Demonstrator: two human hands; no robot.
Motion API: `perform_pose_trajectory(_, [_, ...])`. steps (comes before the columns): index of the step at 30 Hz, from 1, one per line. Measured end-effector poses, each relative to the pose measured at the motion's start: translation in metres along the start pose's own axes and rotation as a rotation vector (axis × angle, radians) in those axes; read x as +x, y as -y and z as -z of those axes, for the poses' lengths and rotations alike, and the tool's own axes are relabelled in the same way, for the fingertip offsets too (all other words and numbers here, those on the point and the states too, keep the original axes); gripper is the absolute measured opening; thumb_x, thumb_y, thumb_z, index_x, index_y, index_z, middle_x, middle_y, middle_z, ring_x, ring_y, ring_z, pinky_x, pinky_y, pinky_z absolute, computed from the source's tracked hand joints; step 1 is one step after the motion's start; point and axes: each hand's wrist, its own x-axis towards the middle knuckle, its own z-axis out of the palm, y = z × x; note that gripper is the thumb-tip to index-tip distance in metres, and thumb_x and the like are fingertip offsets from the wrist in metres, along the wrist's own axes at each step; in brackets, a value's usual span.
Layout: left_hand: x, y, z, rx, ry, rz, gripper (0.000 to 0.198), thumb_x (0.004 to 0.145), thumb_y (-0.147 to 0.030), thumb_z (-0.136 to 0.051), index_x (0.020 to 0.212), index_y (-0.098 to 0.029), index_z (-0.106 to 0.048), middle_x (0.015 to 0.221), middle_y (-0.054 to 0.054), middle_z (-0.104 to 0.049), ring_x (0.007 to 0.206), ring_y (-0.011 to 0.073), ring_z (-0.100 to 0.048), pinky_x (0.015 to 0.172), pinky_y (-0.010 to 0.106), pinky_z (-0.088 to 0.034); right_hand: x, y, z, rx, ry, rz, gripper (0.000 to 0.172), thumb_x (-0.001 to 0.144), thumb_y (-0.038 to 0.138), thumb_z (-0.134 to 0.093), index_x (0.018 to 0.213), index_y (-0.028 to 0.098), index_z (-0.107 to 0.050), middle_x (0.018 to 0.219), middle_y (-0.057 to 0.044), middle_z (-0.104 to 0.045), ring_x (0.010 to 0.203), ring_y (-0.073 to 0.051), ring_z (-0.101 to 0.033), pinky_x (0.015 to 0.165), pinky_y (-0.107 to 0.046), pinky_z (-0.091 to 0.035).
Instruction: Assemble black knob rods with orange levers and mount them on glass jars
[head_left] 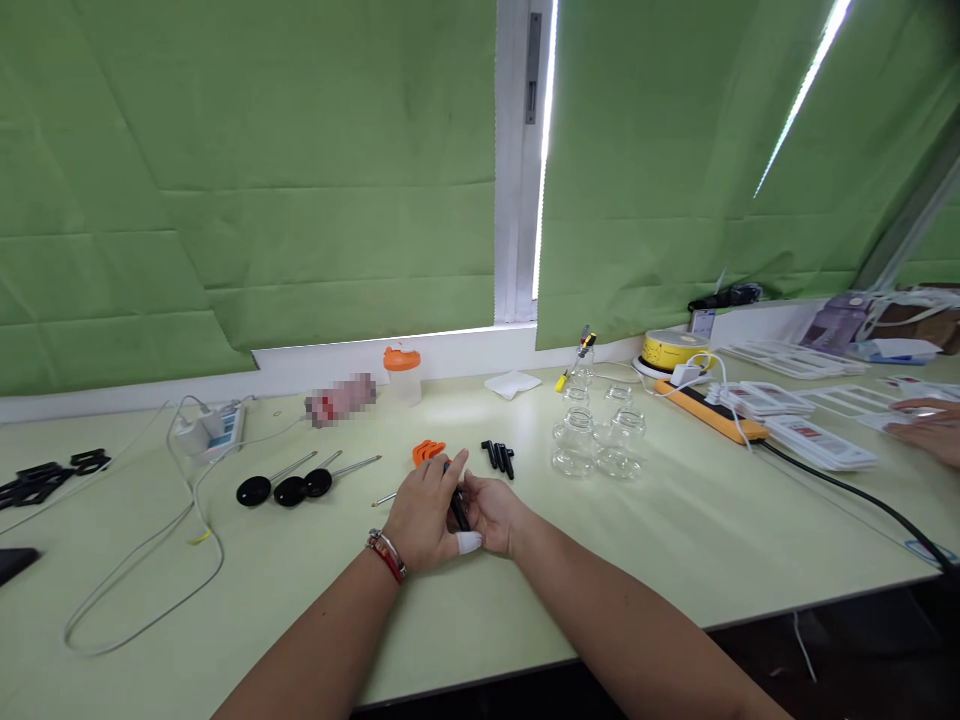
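Clock read from the hands, window at 12. Far left, about 9: black frames [52,475]. At 10, white power strip [229,432], looping white cable [217,565]. At 9 to 10, three black discs with metal rods [291,490], flat on the tabletop [247,625]. Thin rod tip [384,498] pokes out just beside the left hand at 9. Orange-lidded cup [404,380] at 11, back by the wall.

Left hand [426,512], thumb tip wrapped white: fingers curled over, closed round a dark piece [458,512]. That piece sits between the two palms, low over the table edge side, mostly covered. Orange pieces [428,452] near, at 11. Right hand [496,510]: half-curled, palm partly showing, up against the left at 3; can't tell from here whether it grips the piece too.

Small black parts [498,458], a row, near, at 1. Glass jars [600,440] at 2. Orange power strip [705,410] at 2 to 3. Another person's hand [930,430], well apart, at 3.
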Motion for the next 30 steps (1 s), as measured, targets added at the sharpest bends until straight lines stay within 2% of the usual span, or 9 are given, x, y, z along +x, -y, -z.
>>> perform_pose_trajectory(2, [-0.001, 0.003, 0.003, -0.056, -0.016, 0.048, 0.096, 0.066, -0.06, -0.055, 0.142, -0.014, -0.018, 0.126, 0.019, -0.044, 0.108, 0.0351, -0.045, 0.089, 0.049, -0.037, 0.0, 0.0, 0.002, -0.032, -0.021, 0.048, 0.029, 0.093, 0.029, -0.034, 0.075, 0.014, -0.051, 0.057, -0.002, -0.056, 0.053, -0.014, -0.058, 0.06, -0.029, -0.051])
perform_pose_trajectory(6, [-0.004, 0.007, 0.014, -0.205, -0.038, 0.167, 0.091, 0.07, -0.055, -0.056, 0.142, -0.018, -0.014, 0.129, 0.016, -0.044, 0.111, 0.0332, -0.045, 0.092, 0.047, -0.036, -0.003, -0.001, 0.004, -0.12, -0.039, 0.186, 0.012, 0.085, 0.015, -0.049, 0.076, 0.011, -0.055, 0.061, -0.004, -0.061, 0.057, -0.013, -0.061, 0.059, -0.026, -0.05])
perform_pose_trajectory(9, [-0.005, 0.006, 0.026, -0.413, -0.012, 0.274, 0.082, 0.075, -0.047, -0.056, 0.141, -0.021, -0.016, 0.123, 0.013, -0.049, 0.108, 0.0291, -0.047, 0.089, 0.042, -0.037, -0.008, 0.005, 0.006, -0.187, -0.047, 0.281, 0.006, 0.079, 0.015, -0.059, 0.075, 0.011, -0.057, 0.061, -0.005, -0.063, 0.054, -0.012, -0.061, 0.055, -0.025, -0.049])
perform_pose_trajectory(11, [-0.004, 0.003, 0.033, -0.629, 0.007, 0.356, 0.074, 0.076, -0.042, -0.053, 0.139, -0.022, -0.019, 0.11, 0.009, -0.054, 0.097, 0.0245, -0.051, 0.083, 0.038, -0.04, -0.014, 0.013, 0.007, -0.238, -0.035, 0.349, 0.012, 0.073, 0.019, -0.066, 0.078, 0.011, -0.059, 0.064, -0.005, -0.065, 0.052, -0.012, -0.06, 0.052, -0.025, -0.048])
perform_pose_trajectory(13, [-0.001, 0.0, 0.039, -0.878, 0.054, 0.457, 0.067, 0.078, -0.04, -0.049, 0.137, -0.023, -0.023, 0.097, 0.006, -0.055, 0.08, 0.0189, -0.053, 0.07, 0.031, -0.041, -0.02, 0.022, 0.009, -0.307, 0.0, 0.45, 0.022, 0.068, 0.023, -0.071, 0.083, 0.012, -0.06, 0.068, -0.004, -0.066, 0.052, -0.011, -0.059, 0.051, -0.025, -0.047])
perform_pose_trajectory(16, [0.002, -0.005, 0.043, -1.173, 0.179, 0.624, 0.06, 0.079, -0.047, -0.043, 0.133, -0.025, -0.028, 0.083, 0.003, -0.053, 0.061, 0.0138, -0.051, 0.051, 0.024, -0.035, -0.03, 0.035, 0.011, -0.425, 0.062, 0.555, 0.03, 0.064, 0.029, -0.073, 0.087, 0.011, -0.063, 0.071, -0.005, -0.066, 0.053, -0.01, -0.059, 0.05, -0.024, -0.046])
perform_pose_trajectory(20, [0.007, -0.009, 0.041, -1.39, 0.303, 0.755, 0.054, 0.077, -0.052, -0.046, 0.124, -0.027, -0.039, 0.078, 0.002, -0.053, 0.057, 0.0154, -0.054, 0.044, 0.023, -0.031, -0.036, 0.045, 0.015, -0.617, 0.137, 0.461, 0.031, 0.064, 0.031, -0.072, 0.086, 0.011, -0.064, 0.069, -0.005, -0.067, 0.051, -0.011, -0.059, 0.048, -0.025, -0.047])
perform_pose_trajectory(25, [0.016, -0.004, 0.038, -1.458, 0.455, 0.762, 0.054, 0.076, -0.053, -0.046, 0.124, -0.028, -0.04, 0.078, 0.004, -0.058, 0.058, 0.0194, -0.058, 0.044, 0.025, -0.033, -0.038, 0.057, 0.02, -0.79, 0.203, 0.362, 0.028, 0.064, 0.03, -0.072, 0.083, 0.01, -0.065, 0.063, -0.005, -0.067, 0.049, -0.014, -0.061, 0.047, -0.025, -0.049])
perform_pose_trajectory(30, [0.026, 0.005, 0.039, -1.471, 0.585, 0.769, 0.053, 0.075, -0.053, -0.046, 0.121, -0.026, -0.043, 0.076, 0.005, -0.059, 0.059, 0.0207, -0.059, 0.047, 0.027, -0.036, -0.035, 0.071, 0.02, -0.867, 0.239, 0.377, 0.021, 0.065, 0.028, -0.07, 0.077, 0.012, -0.065, 0.061, -0.002, -0.065, 0.047, -0.012, -0.059, 0.047, -0.024, -0.047])
